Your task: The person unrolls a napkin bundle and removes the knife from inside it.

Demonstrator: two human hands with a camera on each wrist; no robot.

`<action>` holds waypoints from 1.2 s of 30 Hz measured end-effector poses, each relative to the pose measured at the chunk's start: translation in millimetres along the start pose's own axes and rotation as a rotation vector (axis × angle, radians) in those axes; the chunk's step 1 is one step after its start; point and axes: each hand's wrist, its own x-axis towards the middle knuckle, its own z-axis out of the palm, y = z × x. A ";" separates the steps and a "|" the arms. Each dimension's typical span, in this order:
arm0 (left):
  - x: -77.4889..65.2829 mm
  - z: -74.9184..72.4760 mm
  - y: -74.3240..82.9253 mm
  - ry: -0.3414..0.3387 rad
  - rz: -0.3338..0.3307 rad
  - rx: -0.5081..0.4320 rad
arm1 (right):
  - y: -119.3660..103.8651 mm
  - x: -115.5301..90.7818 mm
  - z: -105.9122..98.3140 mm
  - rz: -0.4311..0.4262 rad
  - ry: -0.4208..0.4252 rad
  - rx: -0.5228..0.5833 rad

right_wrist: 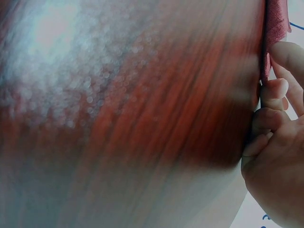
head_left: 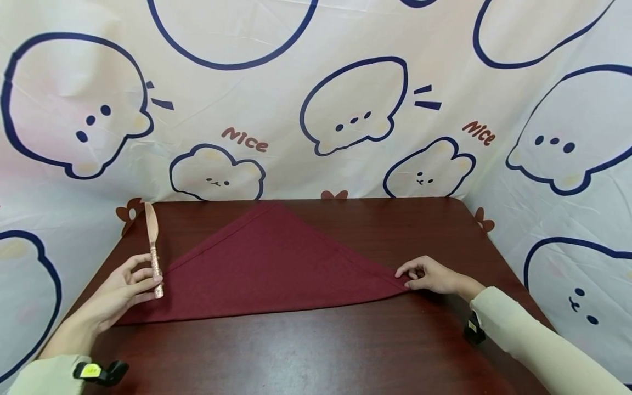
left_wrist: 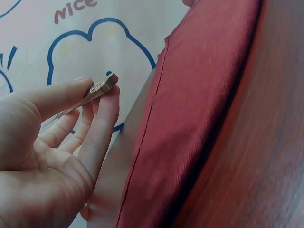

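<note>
A dark red cloth napkin (head_left: pixel 276 263), folded into a triangle, lies on the table with its peak toward the far edge. My left hand (head_left: pixel 120 291) holds a rose-gold table knife (head_left: pixel 152 226) upright by its textured handle, over the napkin's left end. The handle end (left_wrist: pixel 108 84) shows between thumb and fingers in the left wrist view. At the opposite end, my right hand (head_left: pixel 434 275) pinches the napkin's right corner between thumb and forefinger. In the right wrist view, a strip of the cloth (right_wrist: pixel 275 28) reaches those fingers. The napkin's left corner is partly hidden behind my left hand.
The dark brown wooden table (head_left: pixel 296 351) extends in front of the napkin and on both sides. A pale curtain (head_left: pixel 276 99) printed with cartoon animals hangs behind and at the sides. A black wrist camera (head_left: pixel 101 372) sits on my left sleeve.
</note>
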 end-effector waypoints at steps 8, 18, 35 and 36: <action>7.7 18.9 10.4 -0.015 0.030 0.012 | -1.0 -0.5 -0.1 -0.004 0.005 -0.008; 20.4 47.5 18.8 -0.061 0.058 0.000 | -3.2 0.3 -0.8 0.022 0.010 -0.032; 39.7 77.8 20.4 -0.118 0.038 -0.014 | -4.4 -0.2 1.3 -0.001 0.013 -0.014; 40.9 79.5 19.9 -0.115 0.031 -0.010 | -4.2 -0.4 1.2 0.000 0.012 -0.015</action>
